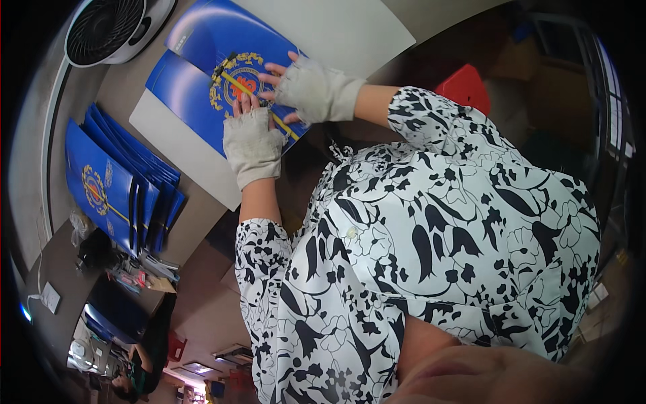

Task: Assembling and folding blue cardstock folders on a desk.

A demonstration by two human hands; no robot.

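A blue printed folder (188, 87) with a gold ring-shaped emblem and a red figure lies on a white board. Across it runs a narrow yellow strip (237, 84), slanting down to the folder's near edge. My left hand (252, 145), in a pale fingerless glove, rests on the folder with its fingers stretched over the strip. To its right, my right hand (313, 91), gloved the same way, has its fingers spread across the emblem's right side. Part of the emblem and strip is hidden under my fingers.
Several matching blue folders (101, 178) stand stacked at the left. A white-rimmed fan (108, 30) sits at the far left. The white board (350, 34) extends beyond the folder. A red stool (465, 89) is at the right. Another person (141, 360) is at the lower left.
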